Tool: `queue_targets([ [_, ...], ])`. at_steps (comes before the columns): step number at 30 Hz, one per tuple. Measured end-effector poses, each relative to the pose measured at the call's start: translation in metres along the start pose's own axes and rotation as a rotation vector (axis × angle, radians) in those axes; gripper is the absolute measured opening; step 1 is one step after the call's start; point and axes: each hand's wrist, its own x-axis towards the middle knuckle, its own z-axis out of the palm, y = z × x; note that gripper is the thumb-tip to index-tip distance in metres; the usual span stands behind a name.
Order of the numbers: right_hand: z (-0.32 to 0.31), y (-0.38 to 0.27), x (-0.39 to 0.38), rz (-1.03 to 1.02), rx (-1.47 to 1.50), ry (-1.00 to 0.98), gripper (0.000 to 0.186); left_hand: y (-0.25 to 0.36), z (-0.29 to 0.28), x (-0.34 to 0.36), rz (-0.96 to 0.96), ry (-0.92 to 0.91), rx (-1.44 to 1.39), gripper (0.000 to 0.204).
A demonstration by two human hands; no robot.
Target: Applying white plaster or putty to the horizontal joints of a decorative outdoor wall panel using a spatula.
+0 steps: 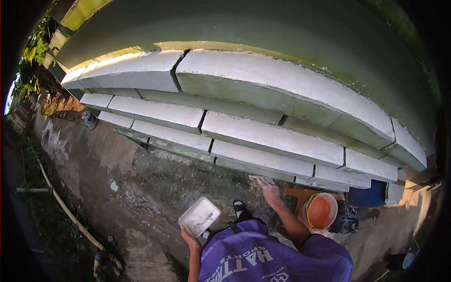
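Observation:
My left hand (190, 235) holds a white rectangular tray (199, 216) smeared with pale mortar, low in front of my purple shirt. My right hand (269, 189) reaches forward to the bottom edge of the lowest course of a wall of white blocks (263, 136). Its fingers are dusted white and rest at the joint, where a small pale piece (257, 178) shows by the fingertips. Whether the hand grips that piece I cannot tell. The blocks lie in staggered rows with dark gaps between them.
An orange bucket (322, 211) stands right of my right arm, with a black bag (345, 218) and a blue container (369, 195) beyond it. My sandalled foot (239, 207) rests on rough wet concrete ground (141, 188). A tan hose (70, 214) runs along the left.

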Motion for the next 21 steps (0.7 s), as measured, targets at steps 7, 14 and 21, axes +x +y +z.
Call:
queue_targets([
  [7,-0.032,0.046,0.014,0.12,0.02,0.189,0.056,0.007,0.012,0.0,-0.027,-0.058,-0.002,0.055],
  [14,-0.012,0.046,0.014,0.157,-0.037,0.075,0.06,0.015,0.047,0.004,0.014,-0.04,0.141,0.054],
  [21,-0.076,-0.02,0.005,0.372,0.369,-0.002,0.031,0.018,0.077,0.028,0.083,-0.223,0.051,0.047],
])
